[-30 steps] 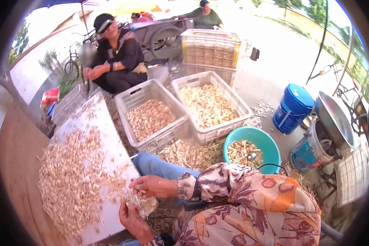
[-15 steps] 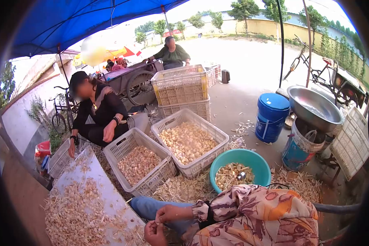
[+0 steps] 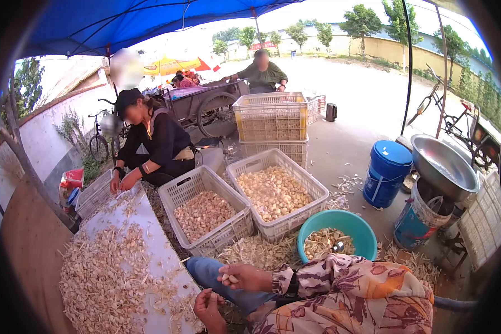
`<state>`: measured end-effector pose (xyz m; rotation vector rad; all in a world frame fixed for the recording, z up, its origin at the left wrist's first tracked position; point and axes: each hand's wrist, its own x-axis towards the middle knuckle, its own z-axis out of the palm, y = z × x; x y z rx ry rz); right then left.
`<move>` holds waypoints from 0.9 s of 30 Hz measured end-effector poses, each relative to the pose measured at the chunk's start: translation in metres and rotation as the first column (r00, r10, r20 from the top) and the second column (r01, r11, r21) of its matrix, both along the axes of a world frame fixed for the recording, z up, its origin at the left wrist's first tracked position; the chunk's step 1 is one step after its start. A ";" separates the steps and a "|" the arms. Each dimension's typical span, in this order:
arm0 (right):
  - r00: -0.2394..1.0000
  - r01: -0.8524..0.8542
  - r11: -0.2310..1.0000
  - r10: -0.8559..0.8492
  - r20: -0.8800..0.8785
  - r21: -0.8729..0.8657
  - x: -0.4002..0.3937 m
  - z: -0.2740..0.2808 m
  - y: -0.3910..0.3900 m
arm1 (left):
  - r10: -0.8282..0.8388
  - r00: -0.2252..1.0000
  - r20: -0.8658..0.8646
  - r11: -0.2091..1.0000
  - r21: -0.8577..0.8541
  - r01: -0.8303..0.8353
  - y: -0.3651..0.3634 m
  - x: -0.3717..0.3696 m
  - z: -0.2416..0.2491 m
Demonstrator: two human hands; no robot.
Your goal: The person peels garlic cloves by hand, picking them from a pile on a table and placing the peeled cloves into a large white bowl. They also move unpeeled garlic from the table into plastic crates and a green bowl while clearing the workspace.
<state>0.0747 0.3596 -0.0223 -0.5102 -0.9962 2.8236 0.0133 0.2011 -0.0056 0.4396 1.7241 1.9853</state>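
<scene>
My right hand [image 3: 246,277], in a floral sleeve with a dark band, is closed around pale garlic cloves [image 3: 231,278] above my blue-jeaned knee. Just below it my left hand [image 3: 209,309] has its fingers curled together; what they hold is too small to name. The two hands are apart. To their left, a white board [image 3: 160,253] carries a wide heap of loose garlic cloves and skins [image 3: 103,273]. A teal basin [image 3: 364,236] beyond my right sleeve contains garlic pieces and a small metal object.
Two white crates [image 3: 245,227] [image 3: 320,201] of garlic stand ahead. A co-worker [image 3: 160,139] in black handles pieces at the board's far end. Another person [image 3: 260,72] sits behind stacked crates [image 3: 270,119]. A blue bucket [image 3: 385,175] and metal bowl [image 3: 444,164] stand right.
The view has shifted, so the scene sits farther right. My hands have separated, and cloves now show in my right hand. The co-worker's hands have come together over the board.
</scene>
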 end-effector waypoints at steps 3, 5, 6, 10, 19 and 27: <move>1.000 -0.012 0.999 0.012 -0.010 -0.032 -0.005 -0.006 0.005 | 0.027 0.987 -0.158 0.997 0.078 -0.015 0.000 -0.014 -0.030; 0.995 -0.052 0.999 0.052 -0.081 -0.001 -0.003 -0.002 0.012 | 0.053 0.987 -0.149 0.995 0.097 -0.039 0.001 -0.013 -0.024; 0.992 0.052 0.993 -0.038 -0.124 0.106 -0.002 0.013 0.021 | 0.041 0.987 -0.158 0.996 0.084 -0.028 0.001 -0.016 -0.025; 0.628 0.775 0.497 -0.533 -0.567 0.390 0.027 0.125 0.078 | 0.165 0.980 -0.115 0.986 0.060 -0.159 -0.009 -0.035 -0.037; 0.359 0.216 -0.539 -0.732 -0.580 0.814 0.062 0.053 0.264 | 0.144 0.980 -0.135 0.989 0.062 -0.137 -0.015 -0.047 -0.037; 0.831 0.280 0.214 -0.543 -0.125 0.936 0.024 -0.038 0.110 | -0.241 0.162 -0.957 0.650 -0.284 -0.705 -0.071 -0.130 -0.094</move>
